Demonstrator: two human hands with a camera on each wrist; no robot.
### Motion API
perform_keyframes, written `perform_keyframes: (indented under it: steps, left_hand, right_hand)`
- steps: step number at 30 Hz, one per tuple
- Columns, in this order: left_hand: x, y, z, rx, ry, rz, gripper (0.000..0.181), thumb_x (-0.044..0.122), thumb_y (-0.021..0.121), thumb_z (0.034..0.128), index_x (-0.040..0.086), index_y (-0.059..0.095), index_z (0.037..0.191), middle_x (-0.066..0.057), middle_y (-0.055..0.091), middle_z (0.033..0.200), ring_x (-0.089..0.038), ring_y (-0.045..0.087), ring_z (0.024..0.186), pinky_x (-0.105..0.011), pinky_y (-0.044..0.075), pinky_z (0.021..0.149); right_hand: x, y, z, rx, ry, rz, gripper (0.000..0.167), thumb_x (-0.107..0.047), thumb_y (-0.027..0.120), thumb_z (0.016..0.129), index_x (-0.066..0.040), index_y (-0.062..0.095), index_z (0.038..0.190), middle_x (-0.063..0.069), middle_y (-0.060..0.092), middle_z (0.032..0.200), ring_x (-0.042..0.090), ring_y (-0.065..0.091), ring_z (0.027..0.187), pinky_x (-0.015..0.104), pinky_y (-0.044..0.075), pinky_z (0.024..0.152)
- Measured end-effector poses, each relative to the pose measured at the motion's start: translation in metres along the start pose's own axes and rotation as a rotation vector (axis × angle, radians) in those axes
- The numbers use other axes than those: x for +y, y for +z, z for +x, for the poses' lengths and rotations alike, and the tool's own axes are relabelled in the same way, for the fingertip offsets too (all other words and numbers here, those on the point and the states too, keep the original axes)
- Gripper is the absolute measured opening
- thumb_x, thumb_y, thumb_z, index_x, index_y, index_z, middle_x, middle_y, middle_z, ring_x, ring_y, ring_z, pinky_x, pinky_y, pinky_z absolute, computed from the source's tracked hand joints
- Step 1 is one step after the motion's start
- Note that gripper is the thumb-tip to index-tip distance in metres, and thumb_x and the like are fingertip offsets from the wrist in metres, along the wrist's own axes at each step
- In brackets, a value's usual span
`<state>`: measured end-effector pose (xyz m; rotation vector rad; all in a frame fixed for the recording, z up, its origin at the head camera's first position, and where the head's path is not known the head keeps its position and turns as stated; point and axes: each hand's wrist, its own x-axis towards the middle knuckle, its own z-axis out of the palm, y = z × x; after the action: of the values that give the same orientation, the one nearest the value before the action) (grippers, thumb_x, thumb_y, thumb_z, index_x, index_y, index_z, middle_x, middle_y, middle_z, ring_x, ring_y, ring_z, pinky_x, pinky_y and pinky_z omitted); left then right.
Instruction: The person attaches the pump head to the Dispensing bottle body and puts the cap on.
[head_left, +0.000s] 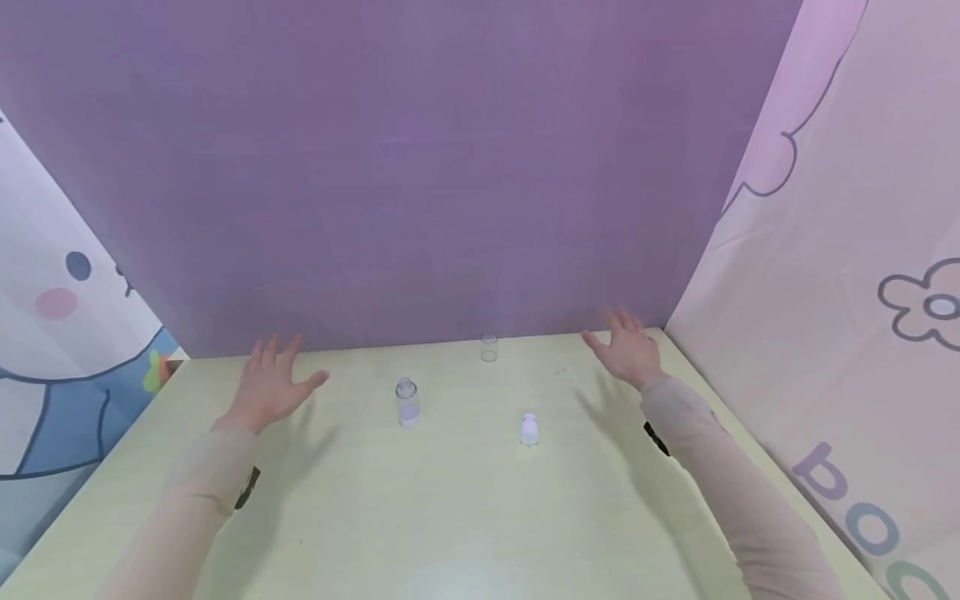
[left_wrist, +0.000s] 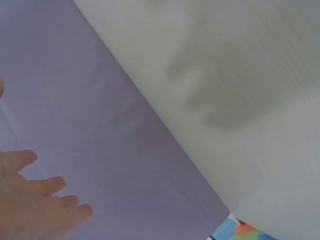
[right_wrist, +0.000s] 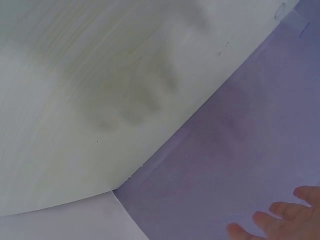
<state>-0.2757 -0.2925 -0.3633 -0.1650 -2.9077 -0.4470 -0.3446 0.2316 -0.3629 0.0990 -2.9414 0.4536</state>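
Observation:
My left hand (head_left: pixel 272 390) is held above the left part of the table with fingers spread, holding nothing; its fingers also show in the left wrist view (left_wrist: pixel 37 202). Above the table's right back part is my right hand (head_left: pixel 628 352), fingers spread and thumb out, likewise holding nothing; in the right wrist view its fingers (right_wrist: pixel 280 220) enter at the lower right. Between the hands stand a clear bottle (head_left: pixel 408 403), nearest the left hand, a small white bottle (head_left: pixel 529 429), and a clear cup-like piece (head_left: pixel 489 348) at the back edge. Neither hand touches them.
The pale table (head_left: pixel 420 533) meets a purple panel (head_left: pixel 420 183) at the back. A patterned sheet (head_left: pixel 847 250) with flower outlines and letters hangs on the right, and a cartoon-printed one (head_left: pixel 67 350) on the left. Both arms cast shadows on the table.

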Motion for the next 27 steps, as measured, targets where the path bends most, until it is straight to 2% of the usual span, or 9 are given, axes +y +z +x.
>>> perform_keyframes:
  steps: [4,10,15,21,24,27]
  left_hand:
    - [0.004,0.001,-0.007,0.058,0.007,-0.066,0.08,0.053,0.042,0.0909,-0.006,0.021,0.141,-0.039,0.017,0.14,-0.057,0.015,0.126,-0.066,0.017,0.1]
    - [0.013,0.001,-0.017,0.098,0.016,-0.148,0.069,0.044,0.04,0.0948,-0.01,0.03,0.136,-0.036,0.029,0.137,-0.053,0.026,0.123,-0.064,0.023,0.098]
    - [0.024,0.001,-0.028,0.134,0.051,-0.156,0.054,0.036,0.044,0.0951,-0.008,0.046,0.126,-0.031,0.046,0.128,-0.048,0.04,0.117,-0.06,0.032,0.095]
    - [0.037,0.009,-0.043,0.184,0.079,-0.162,0.041,0.027,0.05,0.0928,-0.003,0.054,0.12,-0.025,0.056,0.12,-0.043,0.051,0.108,-0.055,0.039,0.091]
    - [0.043,0.014,-0.049,0.185,0.091,-0.18,0.036,0.023,0.052,0.0911,-0.001,0.057,0.118,-0.022,0.06,0.115,-0.039,0.057,0.1,-0.053,0.044,0.085]
    - [0.047,0.021,-0.054,0.167,0.09,-0.197,0.033,0.021,0.053,0.0901,0.001,0.059,0.116,-0.019,0.063,0.111,-0.036,0.06,0.096,-0.05,0.048,0.079]
  right_hand:
    - [-0.001,-0.002,-0.002,0.007,-0.033,0.027,0.077,-0.054,0.038,0.091,0.0,0.022,0.143,0.027,0.023,0.146,0.043,0.023,0.132,0.059,0.029,0.101]
    - [-0.002,-0.002,-0.01,0.013,-0.102,0.027,0.062,-0.038,0.048,0.091,0.004,0.036,0.136,0.029,0.038,0.137,0.047,0.037,0.123,0.058,0.035,0.097]
    - [-0.006,0.0,-0.022,0.052,-0.18,0.043,0.047,-0.031,0.051,0.091,0.001,0.051,0.126,0.025,0.049,0.13,0.043,0.046,0.117,0.056,0.041,0.091]
    - [-0.01,0.004,-0.035,0.124,-0.294,0.079,0.034,-0.023,0.053,0.09,0.0,0.061,0.114,0.019,0.061,0.117,0.037,0.056,0.107,0.051,0.046,0.085]
    - [-0.01,0.007,-0.042,0.123,-0.325,0.085,0.029,-0.02,0.055,0.089,-0.001,0.064,0.109,0.017,0.063,0.111,0.034,0.06,0.1,0.048,0.048,0.082]
    - [-0.009,0.01,-0.047,0.083,-0.334,0.07,0.028,-0.021,0.057,0.088,-0.001,0.064,0.107,0.015,0.065,0.106,0.032,0.062,0.094,0.046,0.05,0.078]
